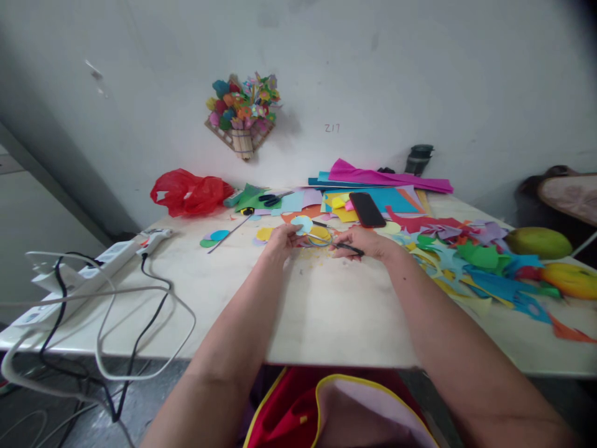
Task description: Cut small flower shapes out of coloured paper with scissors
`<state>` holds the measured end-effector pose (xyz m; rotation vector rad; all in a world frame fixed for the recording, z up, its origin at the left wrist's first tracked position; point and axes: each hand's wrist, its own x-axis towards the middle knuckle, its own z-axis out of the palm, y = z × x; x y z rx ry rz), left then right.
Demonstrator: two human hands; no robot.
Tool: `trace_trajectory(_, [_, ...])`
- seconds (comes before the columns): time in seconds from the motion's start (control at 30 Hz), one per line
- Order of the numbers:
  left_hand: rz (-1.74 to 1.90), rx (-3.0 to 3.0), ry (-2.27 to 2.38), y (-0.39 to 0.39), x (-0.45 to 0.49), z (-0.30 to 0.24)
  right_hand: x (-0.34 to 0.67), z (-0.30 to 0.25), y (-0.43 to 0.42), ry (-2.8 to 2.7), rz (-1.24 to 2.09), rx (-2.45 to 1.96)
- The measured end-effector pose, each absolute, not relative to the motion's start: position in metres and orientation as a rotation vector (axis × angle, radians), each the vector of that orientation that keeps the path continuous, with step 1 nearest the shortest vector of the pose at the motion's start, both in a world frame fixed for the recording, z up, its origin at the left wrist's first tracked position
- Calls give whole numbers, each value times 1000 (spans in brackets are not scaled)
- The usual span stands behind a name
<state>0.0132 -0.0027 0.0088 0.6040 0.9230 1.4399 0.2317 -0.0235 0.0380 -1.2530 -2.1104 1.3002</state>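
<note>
My left hand (281,243) pinches a light blue paper circle (302,223) above the middle of the table. In my right hand (357,241) is a pair of scissors (347,248), its blades pointing left toward the circle; whether they touch the paper I cannot tell. Yellow paper circles (319,235) lie just behind and under the blades, with tiny yellow scraps (313,256) scattered below. Another yellow circle (264,234) rests left of my left hand. Farther left are a blue circle (219,235) and a green one (208,243).
A black phone (367,210) lies on coloured sheets behind my right hand. Paper offcuts (485,255) and mangoes (566,280) cover the right side. A red plastic bag (189,193), dark-handled scissors (270,200) and a power strip (100,261) with loose cables are on the left.
</note>
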Motion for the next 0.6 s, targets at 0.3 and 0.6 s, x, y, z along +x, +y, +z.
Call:
trace_trajectory(0.3, [1451, 593, 924, -2, 13, 8, 231, 37, -23, -2097, 1284, -1249])
trace_trajectory(0.6, [1459, 578, 922, -3, 14, 9, 229, 39, -25, -2097, 1259, -1259])
